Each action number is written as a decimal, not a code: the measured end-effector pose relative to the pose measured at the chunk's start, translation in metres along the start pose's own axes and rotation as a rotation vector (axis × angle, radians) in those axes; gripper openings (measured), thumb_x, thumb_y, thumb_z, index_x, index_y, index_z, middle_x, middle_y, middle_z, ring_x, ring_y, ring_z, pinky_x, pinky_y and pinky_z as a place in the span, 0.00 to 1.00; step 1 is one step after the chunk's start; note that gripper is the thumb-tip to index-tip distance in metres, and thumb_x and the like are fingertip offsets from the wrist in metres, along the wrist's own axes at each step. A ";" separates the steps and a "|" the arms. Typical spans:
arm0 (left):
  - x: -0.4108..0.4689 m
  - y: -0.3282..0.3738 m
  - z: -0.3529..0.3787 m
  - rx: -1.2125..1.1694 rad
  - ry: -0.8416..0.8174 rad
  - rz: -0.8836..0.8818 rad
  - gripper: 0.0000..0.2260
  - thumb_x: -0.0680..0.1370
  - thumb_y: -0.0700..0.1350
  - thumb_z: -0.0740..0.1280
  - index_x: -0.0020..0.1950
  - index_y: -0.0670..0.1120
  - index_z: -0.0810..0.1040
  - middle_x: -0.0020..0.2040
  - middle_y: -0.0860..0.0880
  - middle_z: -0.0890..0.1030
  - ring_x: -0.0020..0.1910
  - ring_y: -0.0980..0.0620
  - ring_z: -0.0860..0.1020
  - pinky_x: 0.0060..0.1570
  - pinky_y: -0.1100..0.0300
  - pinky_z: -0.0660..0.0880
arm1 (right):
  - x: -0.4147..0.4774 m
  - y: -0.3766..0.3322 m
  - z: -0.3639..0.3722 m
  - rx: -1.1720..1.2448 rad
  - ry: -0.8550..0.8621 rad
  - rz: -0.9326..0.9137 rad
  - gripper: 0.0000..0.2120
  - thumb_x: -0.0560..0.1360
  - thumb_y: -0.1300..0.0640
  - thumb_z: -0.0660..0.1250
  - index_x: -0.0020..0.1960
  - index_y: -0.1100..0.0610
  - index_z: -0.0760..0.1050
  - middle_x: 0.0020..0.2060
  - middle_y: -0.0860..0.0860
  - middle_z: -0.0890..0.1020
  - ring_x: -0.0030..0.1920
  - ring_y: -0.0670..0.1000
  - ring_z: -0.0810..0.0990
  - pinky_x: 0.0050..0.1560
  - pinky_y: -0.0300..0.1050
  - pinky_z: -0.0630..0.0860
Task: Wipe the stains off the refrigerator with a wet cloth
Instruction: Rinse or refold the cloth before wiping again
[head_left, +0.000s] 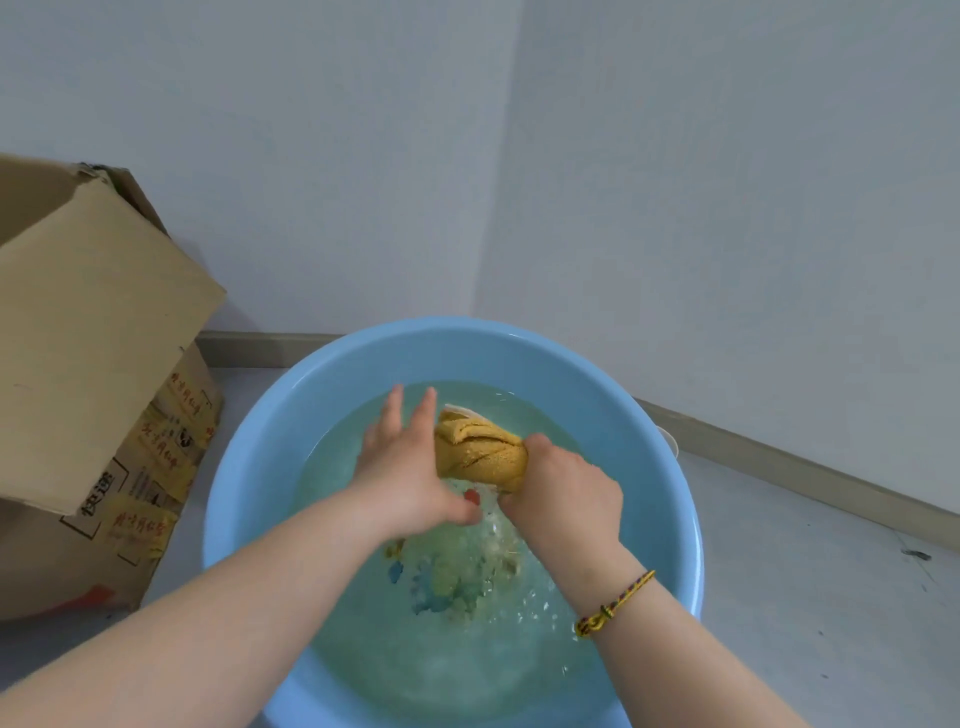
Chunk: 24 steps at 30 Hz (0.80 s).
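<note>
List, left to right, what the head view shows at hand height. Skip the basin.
box → left hand → cloth → right hand

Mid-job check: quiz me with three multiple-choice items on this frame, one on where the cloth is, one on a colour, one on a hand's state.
1. Where is the cloth?
A. held over the water in the basin
B. spread on a table
C. draped on a chair

2. What colour is the basin?
A. red
B. light blue
C. white

3. How is the right hand?
A. in a pocket
B. open, holding nothing
C. gripping the cloth

Answers:
1 A, the cloth is bunched above the water surface.
2 B, its wall and rim are light blue.
3 C, its fingers curl round the twisted cloth; the left hand has straight fingers.
</note>
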<state>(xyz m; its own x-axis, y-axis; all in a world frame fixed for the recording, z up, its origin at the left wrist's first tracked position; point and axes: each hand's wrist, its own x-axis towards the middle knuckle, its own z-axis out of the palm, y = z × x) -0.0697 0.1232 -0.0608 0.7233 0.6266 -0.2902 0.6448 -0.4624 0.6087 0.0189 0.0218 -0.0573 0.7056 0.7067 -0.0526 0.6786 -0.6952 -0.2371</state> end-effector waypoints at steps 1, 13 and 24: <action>-0.003 0.000 -0.002 -0.353 -0.069 -0.098 0.49 0.67 0.50 0.74 0.75 0.50 0.43 0.76 0.48 0.45 0.74 0.47 0.51 0.70 0.53 0.53 | 0.000 0.001 -0.002 -0.073 0.106 -0.049 0.13 0.67 0.52 0.69 0.47 0.54 0.70 0.44 0.51 0.80 0.47 0.55 0.79 0.35 0.41 0.61; 0.019 0.022 0.007 -1.591 0.053 -0.281 0.08 0.74 0.37 0.66 0.36 0.45 0.73 0.25 0.52 0.76 0.21 0.58 0.74 0.23 0.70 0.72 | -0.013 -0.017 0.023 0.386 0.255 -0.126 0.06 0.68 0.64 0.62 0.43 0.55 0.69 0.35 0.52 0.77 0.37 0.55 0.77 0.36 0.41 0.66; 0.025 0.024 0.011 -1.535 0.207 -0.176 0.21 0.78 0.51 0.61 0.28 0.45 0.61 0.16 0.52 0.65 0.15 0.55 0.65 0.20 0.71 0.63 | -0.005 -0.018 0.006 1.035 -0.589 0.137 0.14 0.67 0.70 0.66 0.27 0.58 0.68 0.17 0.49 0.70 0.15 0.45 0.65 0.21 0.32 0.60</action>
<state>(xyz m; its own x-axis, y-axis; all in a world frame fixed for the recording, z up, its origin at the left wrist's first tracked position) -0.0330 0.1206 -0.0618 0.5395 0.7344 -0.4119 -0.2402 0.6031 0.7606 0.0020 0.0308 -0.0586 0.3743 0.7742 -0.5104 -0.0717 -0.5246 -0.8483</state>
